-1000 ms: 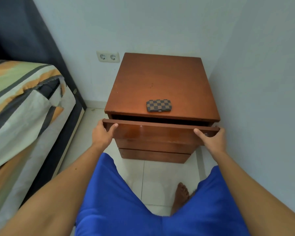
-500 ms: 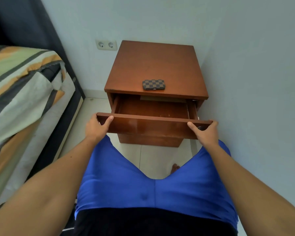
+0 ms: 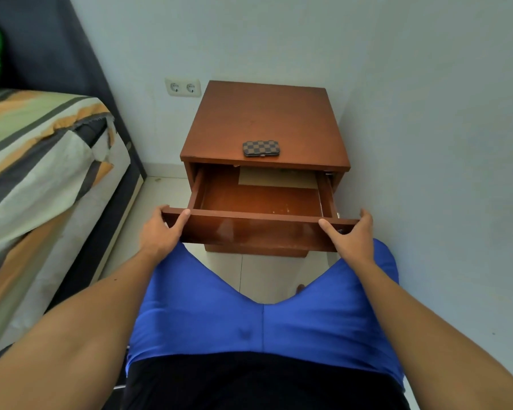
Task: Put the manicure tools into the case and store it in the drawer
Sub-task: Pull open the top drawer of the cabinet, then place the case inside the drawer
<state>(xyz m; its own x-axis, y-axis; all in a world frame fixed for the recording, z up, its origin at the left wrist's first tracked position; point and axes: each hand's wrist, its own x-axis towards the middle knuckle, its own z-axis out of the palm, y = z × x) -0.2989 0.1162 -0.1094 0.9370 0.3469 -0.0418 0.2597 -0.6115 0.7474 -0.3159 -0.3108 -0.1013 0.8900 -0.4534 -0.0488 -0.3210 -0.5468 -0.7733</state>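
Note:
A small closed case with a brown checkered pattern lies near the front edge of the wooden nightstand. The top drawer is pulled far out, and a flat tan sheet lies at the back of its floor. My left hand grips the left end of the drawer front, thumb on its top edge. My right hand grips the right end the same way. No loose manicure tools are in sight.
A bed with a striped cover stands on the left, close to the nightstand. A double wall socket sits behind it. A wall runs along the right side. My blue shorts fill the foreground.
Both hands have pulled the top drawer out, from barely ajar to wide open. The case has stayed in place on the nightstand.

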